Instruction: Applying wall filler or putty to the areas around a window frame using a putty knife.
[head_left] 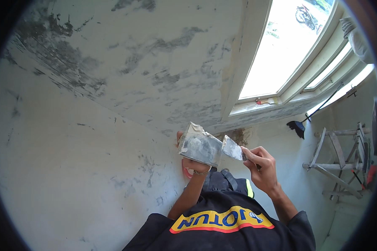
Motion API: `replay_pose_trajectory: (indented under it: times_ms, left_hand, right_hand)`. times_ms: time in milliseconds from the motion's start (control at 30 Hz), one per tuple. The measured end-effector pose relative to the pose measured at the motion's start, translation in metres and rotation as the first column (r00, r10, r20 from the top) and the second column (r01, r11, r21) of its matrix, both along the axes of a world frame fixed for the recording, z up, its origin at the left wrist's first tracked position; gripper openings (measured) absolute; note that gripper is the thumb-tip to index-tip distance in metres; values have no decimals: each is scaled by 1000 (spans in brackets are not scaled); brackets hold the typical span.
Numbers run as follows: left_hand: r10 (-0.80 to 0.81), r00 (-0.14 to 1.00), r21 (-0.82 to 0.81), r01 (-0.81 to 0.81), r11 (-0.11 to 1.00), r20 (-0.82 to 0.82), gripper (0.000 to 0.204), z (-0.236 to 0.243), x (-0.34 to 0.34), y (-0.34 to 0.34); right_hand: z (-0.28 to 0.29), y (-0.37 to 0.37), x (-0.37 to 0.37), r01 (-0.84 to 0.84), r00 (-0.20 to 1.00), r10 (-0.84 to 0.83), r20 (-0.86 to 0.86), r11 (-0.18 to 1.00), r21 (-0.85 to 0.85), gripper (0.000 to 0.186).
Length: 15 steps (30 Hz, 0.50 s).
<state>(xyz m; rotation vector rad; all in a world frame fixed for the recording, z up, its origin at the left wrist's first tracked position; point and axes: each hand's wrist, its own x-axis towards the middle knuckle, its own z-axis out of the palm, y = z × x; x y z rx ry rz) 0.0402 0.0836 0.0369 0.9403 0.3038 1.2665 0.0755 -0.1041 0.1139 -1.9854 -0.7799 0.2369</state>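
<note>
Nearest was the person's dark shirt, with a yellow and red patch on it. Just past it, the left hand gripped a wide metal plate, with fingers showing at two of its edges. Thick white paste sat on the plate's top edge, and its grey face had white smears.

The right hand pinched a small scraper between thumb and fingers. The scraper had white paste on it too. Its blade was right by the plate's side, but I could not tell if they touched. Both tools were up in front of the chest.

Past the hands was the wall ahead. The job looked partly done there. A lot of it was pale, but many grey patches showed, most of all at the upper left, so more seemed left to do. The wall on the left was mostly pale, with a few grey marks.

Over to the right stood a wooden stand and a black broom. Farthest away, through the bright window, was a motorbike outside.
</note>
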Motion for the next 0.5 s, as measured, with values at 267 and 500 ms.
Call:
replay_pose_trajectory:
  times_ms: [267,500]
  left_hand:
    - [-382,920,92,374,923,89,45,-24,-7,-9]
    - [-677,695,-536,678,503,243,57,-70,-20,6]
  right_hand:
    - [-12,12,1,-2,999,-1,54,998,57,48]
    - [-3,21,11,-40,990,26,139,994,102,52]
